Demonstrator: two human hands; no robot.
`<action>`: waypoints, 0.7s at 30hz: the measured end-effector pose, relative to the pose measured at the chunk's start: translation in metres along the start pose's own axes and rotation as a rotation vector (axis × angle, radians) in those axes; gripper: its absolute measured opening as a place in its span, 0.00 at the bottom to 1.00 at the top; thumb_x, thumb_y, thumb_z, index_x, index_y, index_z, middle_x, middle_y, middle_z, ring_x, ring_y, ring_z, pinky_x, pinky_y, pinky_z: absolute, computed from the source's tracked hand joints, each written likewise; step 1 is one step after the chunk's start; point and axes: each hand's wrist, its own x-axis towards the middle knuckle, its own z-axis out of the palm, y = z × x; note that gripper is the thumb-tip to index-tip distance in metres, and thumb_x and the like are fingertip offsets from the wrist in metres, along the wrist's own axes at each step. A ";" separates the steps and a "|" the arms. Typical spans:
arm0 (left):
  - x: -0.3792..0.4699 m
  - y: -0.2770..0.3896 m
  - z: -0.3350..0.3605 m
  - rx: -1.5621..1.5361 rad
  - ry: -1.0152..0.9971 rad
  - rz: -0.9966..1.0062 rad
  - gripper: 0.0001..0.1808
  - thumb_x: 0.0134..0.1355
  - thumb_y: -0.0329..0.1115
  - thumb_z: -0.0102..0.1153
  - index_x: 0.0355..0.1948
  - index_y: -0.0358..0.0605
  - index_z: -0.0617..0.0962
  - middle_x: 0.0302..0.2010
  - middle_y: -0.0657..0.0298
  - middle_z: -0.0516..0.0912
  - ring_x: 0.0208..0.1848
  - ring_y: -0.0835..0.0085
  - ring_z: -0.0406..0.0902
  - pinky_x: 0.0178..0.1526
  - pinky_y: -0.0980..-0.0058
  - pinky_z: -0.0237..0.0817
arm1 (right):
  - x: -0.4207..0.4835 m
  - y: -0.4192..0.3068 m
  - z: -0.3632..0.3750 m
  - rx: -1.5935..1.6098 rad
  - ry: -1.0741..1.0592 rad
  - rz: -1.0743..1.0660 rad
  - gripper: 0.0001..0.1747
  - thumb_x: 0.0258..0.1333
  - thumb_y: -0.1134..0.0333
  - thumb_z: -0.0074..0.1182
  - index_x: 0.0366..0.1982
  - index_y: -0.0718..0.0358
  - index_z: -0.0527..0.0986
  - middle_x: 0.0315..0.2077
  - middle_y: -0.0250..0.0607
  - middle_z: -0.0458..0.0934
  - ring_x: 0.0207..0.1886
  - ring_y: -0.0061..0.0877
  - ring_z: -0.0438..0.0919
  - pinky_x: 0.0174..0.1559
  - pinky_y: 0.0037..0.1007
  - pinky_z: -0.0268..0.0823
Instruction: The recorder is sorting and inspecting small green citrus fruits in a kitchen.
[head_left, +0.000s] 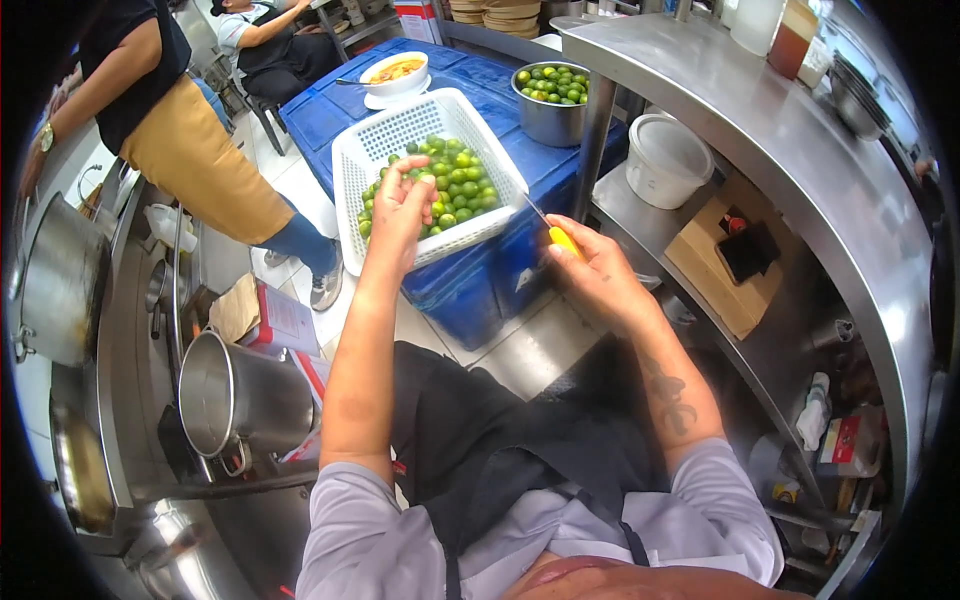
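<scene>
My left hand (401, 199) reaches over a white plastic basket (349, 161) of small green citrus fruits (461, 184), which look like calamansi. Its fingers are bent, thumb and forefinger a little apart, and I see no fruit between them. Some fruits behind the hand are hidden. Just outside the basket's right corner, my right hand (596, 262) grips a small knife by its yellow handle (564, 241). The thin blade (536, 208) points up and left toward the basket rim. Under the basket is a large blue plastic cooler (465, 296).
On the cooler stand a metal pot of green citrus (553, 124) and a white bowl of soup (394, 73). A steel counter (750, 97) curves along my right, above a lidded white tub (669, 161). A tall steel pot (247, 397) sits left. A person in a yellow apron (199, 150) stands nearby.
</scene>
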 end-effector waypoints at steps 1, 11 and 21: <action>-0.001 -0.001 0.004 0.081 0.047 0.043 0.12 0.65 0.31 0.54 0.49 0.42 0.74 0.29 0.70 0.74 0.27 0.86 0.66 0.28 0.85 0.59 | -0.001 -0.002 -0.002 -0.021 -0.006 0.006 0.24 0.62 0.64 0.55 0.57 0.67 0.69 0.46 0.43 0.79 0.48 0.21 0.76 0.52 0.24 0.66; -0.004 0.005 0.000 -0.026 -0.036 0.041 0.19 0.68 0.30 0.48 0.60 0.45 0.71 0.39 0.66 0.74 0.35 0.83 0.70 0.41 0.82 0.66 | -0.002 0.013 -0.008 -0.038 0.051 -0.071 0.25 0.62 0.65 0.55 0.58 0.67 0.69 0.48 0.45 0.79 0.49 0.22 0.76 0.52 0.26 0.67; -0.004 0.003 0.000 -0.067 -0.036 0.121 0.17 0.67 0.30 0.53 0.56 0.40 0.71 0.48 0.57 0.77 0.44 0.75 0.75 0.48 0.76 0.68 | -0.010 -0.017 0.001 0.023 -0.038 -0.041 0.23 0.63 0.64 0.54 0.57 0.66 0.70 0.47 0.43 0.80 0.49 0.21 0.77 0.52 0.24 0.67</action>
